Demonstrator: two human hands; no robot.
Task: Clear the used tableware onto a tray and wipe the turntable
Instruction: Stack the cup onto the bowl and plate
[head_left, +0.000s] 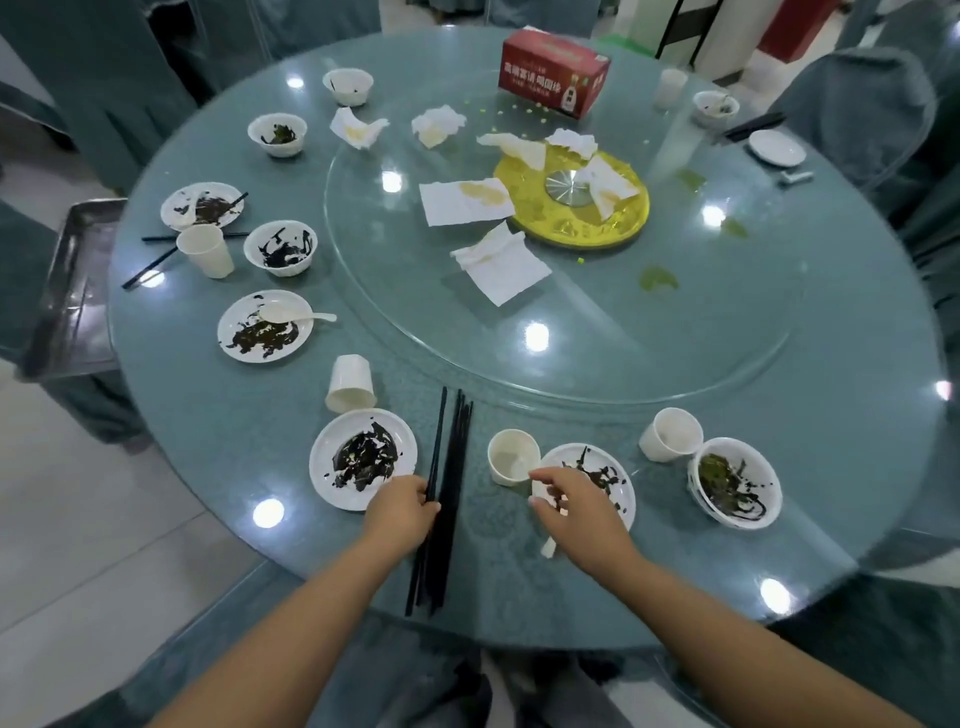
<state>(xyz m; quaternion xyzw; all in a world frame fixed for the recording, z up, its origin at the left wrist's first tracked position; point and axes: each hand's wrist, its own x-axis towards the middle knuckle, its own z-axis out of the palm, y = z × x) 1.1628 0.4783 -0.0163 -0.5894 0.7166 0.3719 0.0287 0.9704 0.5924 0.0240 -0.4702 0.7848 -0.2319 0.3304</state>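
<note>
Near table edge, front | L hand (402, 506) curled round bundle of black chopsticks (441, 499) | R hand (576, 501) on dirty white plate (613, 483), fingers bent at rim, grip unclear | chopsticks: thin, stiff, smooth, prob slippery, grab mid-bundle | plate: light, round, sauce-smeared, lift by rim | steel tray (72, 291) far L, off table.

Two bare forearms — no sleeves, no rings on left hand (402, 512) or right hand (574, 506).
</note>
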